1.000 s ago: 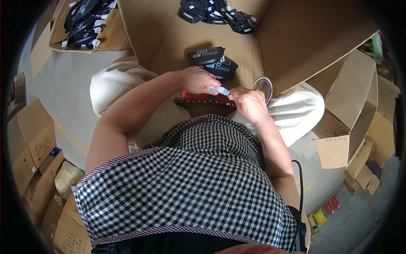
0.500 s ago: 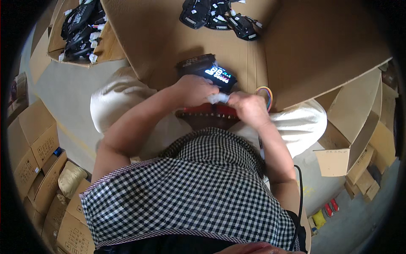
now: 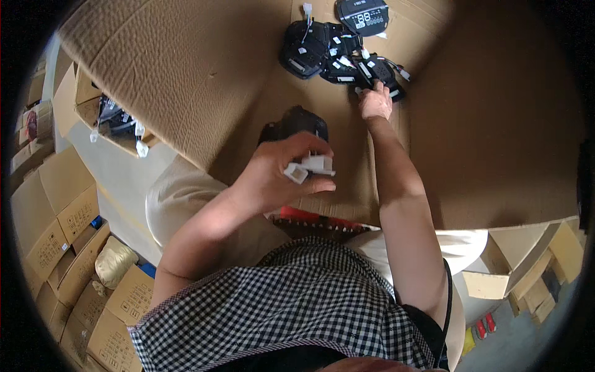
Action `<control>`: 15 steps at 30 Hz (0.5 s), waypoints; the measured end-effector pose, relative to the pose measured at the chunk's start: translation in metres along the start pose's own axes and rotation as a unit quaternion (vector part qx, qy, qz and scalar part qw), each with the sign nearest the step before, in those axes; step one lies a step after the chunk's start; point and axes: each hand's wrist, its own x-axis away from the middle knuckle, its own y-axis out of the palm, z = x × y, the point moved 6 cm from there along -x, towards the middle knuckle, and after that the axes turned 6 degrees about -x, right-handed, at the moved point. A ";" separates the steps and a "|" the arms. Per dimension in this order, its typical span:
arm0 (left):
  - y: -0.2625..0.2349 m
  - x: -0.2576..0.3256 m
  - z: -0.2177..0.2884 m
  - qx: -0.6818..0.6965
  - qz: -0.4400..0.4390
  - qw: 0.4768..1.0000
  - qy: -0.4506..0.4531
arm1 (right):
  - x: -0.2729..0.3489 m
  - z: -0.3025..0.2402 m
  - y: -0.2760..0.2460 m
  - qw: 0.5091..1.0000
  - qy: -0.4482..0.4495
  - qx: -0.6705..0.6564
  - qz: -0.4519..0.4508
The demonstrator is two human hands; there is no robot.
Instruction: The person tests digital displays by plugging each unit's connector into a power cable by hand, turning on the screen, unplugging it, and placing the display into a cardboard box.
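My left hand (image 3: 276, 164) holds white plug connectors (image 3: 317, 163) between thumb and fingers, their open ends facing me. Just beyond it lie dark display units (image 3: 305, 123), partly hidden by the hand. Stretched forward, my right hand (image 3: 377, 104) has its fingers closed at the edge of a black display unit (image 3: 385, 72) in the far group. Several more black units (image 3: 305, 53) lie there back up, with short leads and white plugs. Beyond them a unit with unlit digits on its face (image 3: 364, 17) lies face up.
Brown cardboard (image 3: 235, 93) spreads under the units and rises at both sides. An open carton (image 3: 87, 102) at the left holds more units. Other cartons (image 3: 37, 248) stand lower left beside a beige sack (image 3: 115, 261). At my lap is a red strip (image 3: 322, 219); open cartons (image 3: 489, 284) stand right.
My right hand has left the plugs by my left hand and reached forward to the far units. The lit display no longer shows. The view has shifted, revealing the face-up unit.
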 end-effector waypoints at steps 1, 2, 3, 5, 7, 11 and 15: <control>0.001 0.000 -0.002 0.007 -0.006 1.000 -0.023 | -0.005 0.000 0.001 1.000 0.006 0.013 0.005; 0.001 -0.002 -0.005 0.005 -0.004 1.000 -0.024 | -0.011 0.001 0.000 1.000 0.004 0.012 0.006; 0.001 -0.004 -0.007 0.016 0.007 1.000 -0.013 | -0.017 0.003 -0.004 1.000 -0.018 0.023 0.009; 0.002 -0.009 -0.008 0.044 -0.007 0.996 -0.079 | -0.025 0.015 -0.022 0.995 -0.068 0.023 0.070; 0.008 -0.015 -0.024 0.078 -0.002 0.991 -0.107 | -0.021 0.024 -0.056 0.978 -0.072 -0.076 0.182; 0.009 -0.015 -0.043 0.124 -0.008 0.974 -0.187 | 0.035 0.032 -0.110 0.726 0.103 -0.645 0.215; 0.013 -0.013 -0.060 0.190 0.035 0.962 -0.192 | 0.110 -0.016 -0.145 0.391 0.087 -0.914 0.058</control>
